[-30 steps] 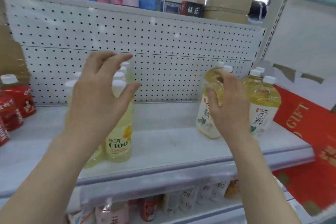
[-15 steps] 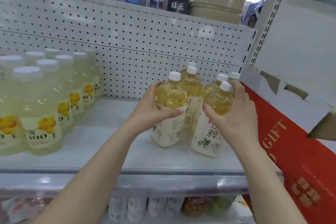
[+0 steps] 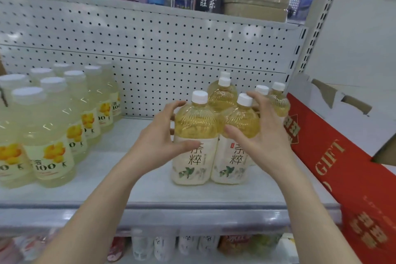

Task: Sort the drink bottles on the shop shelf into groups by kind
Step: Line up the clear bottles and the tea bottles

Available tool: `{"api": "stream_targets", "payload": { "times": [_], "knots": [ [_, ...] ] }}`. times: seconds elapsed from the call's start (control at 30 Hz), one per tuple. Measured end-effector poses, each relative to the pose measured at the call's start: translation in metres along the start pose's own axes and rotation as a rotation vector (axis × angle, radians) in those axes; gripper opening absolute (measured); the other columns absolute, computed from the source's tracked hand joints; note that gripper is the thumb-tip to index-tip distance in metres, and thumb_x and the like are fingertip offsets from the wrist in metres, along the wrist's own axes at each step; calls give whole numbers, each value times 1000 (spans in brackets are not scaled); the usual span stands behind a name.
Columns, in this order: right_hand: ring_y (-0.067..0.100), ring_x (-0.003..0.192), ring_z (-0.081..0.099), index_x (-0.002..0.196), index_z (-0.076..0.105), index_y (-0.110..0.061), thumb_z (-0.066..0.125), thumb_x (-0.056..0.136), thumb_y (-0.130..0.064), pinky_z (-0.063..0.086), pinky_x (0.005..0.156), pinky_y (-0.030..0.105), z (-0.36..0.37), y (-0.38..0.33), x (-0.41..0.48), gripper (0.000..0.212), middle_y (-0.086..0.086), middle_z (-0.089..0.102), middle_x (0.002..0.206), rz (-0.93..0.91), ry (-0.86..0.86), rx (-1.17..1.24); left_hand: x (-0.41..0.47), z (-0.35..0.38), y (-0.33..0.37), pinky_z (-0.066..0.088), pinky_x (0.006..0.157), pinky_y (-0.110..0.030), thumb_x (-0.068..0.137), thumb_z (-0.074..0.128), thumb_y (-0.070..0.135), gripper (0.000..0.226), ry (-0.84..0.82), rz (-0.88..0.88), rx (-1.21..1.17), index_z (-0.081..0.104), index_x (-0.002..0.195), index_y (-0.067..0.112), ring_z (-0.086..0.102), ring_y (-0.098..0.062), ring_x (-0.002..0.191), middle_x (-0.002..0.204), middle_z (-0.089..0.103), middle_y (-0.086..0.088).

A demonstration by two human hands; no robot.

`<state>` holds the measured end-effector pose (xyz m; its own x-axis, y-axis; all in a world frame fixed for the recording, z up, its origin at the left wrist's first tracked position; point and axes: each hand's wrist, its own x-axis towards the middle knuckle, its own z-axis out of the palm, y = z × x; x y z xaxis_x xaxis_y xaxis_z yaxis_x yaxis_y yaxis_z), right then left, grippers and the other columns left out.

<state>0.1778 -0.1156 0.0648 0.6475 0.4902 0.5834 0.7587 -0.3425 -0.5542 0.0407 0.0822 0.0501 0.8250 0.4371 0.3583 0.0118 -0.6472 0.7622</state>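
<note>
At the right end of the shelf (image 3: 150, 191): two grips, one group

Curled left fingers (image 3: 184, 144) grip one front tea bottle (image 3: 194, 126); right fingers (image 3: 258, 102) wrap its neighbour (image 3: 240, 120), holding both touching, seemingly to tighten this kind's cluster, well apart from the lemon drink bottles (image 3: 49, 135).

The tea bottles (image 3: 194, 156) are showing "茶粹", the lemon drink bottles (image 3: 48, 156) "100", the red carton (image 3: 327, 156) "GIFT", the black box (image 3: 207, 3) "旺乐".
</note>
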Motion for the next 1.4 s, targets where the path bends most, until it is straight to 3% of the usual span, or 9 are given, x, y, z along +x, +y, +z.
{"api": "stream_targets", "payload": {
  "times": [0.23,0.33,0.5,0.6,0.73,0.93,1.1,1.3,1.4],
  "knots": [
    [3,122,49,139,35,-52,68,80,-63,42,100,34,-23,5,3,68,-19,52,135,37,-121,11,6,-1,6,51,78,-23,59,60,80,67,-96,-6,-89,47,120,55,64,1,97,113,59,24],
    [-1,105,59,136,49,-43,57,90,-59,49,85,23,-42,12,22,49,-15,63,119,63,25,63,36,-21,8,47,96,-29,73,36,83,63,-64,-11,-195,65,111,42,61,3,109,112,67,23],
    [13,98,60,137,58,-25,52,100,-50,45,80,29,-50,29,85,45,1,67,116,219,31,-168,116,-15,33,46,85,-21,93,56,52,43,-198,28,-60,56,133,36,58,1,112,123,61,20],
    [14,77,60,106,74,-18,50,97,-59,47,70,33,-37,34,109,48,-1,72,90,224,-100,-343,148,13,40,45,104,-37,92,63,45,44,-328,63,30,56,134,31,59,-9,117,126,64,11],
    [19,72,61,87,70,-15,51,98,-54,43,61,33,-33,30,120,45,-1,66,75,167,-124,-435,157,22,38,48,101,-41,94,62,37,32,-267,87,68,60,126,31,63,-11,108,116,68,9],
    [15,65,54,90,73,-16,55,97,-54,39,62,32,-24,20,120,42,8,68,78,64,-214,-236,132,-8,22,40,75,-9,96,61,32,18,-223,109,43,60,109,43,59,15,91,99,67,24],
    [8,66,53,91,72,-30,57,96,-55,42,65,31,-23,10,121,30,-9,62,71,26,-361,-102,111,-23,17,47,93,-22,95,62,32,19,-220,85,1,67,113,32,65,1,104,108,71,15],
    [19,68,58,85,72,-35,59,89,-61,52,72,45,-26,14,126,30,2,68,77,23,-401,-73,105,-19,15,46,91,-18,91,65,37,18,-171,98,2,67,108,43,62,10,101,104,71,24],
    [19,78,69,92,73,-38,58,87,-64,57,78,45,-30,23,128,30,-5,75,84,42,-254,55,112,-25,16,45,92,-19,90,59,48,21,-224,60,-25,68,109,44,61,13,100,104,70,27]
  ]
}}
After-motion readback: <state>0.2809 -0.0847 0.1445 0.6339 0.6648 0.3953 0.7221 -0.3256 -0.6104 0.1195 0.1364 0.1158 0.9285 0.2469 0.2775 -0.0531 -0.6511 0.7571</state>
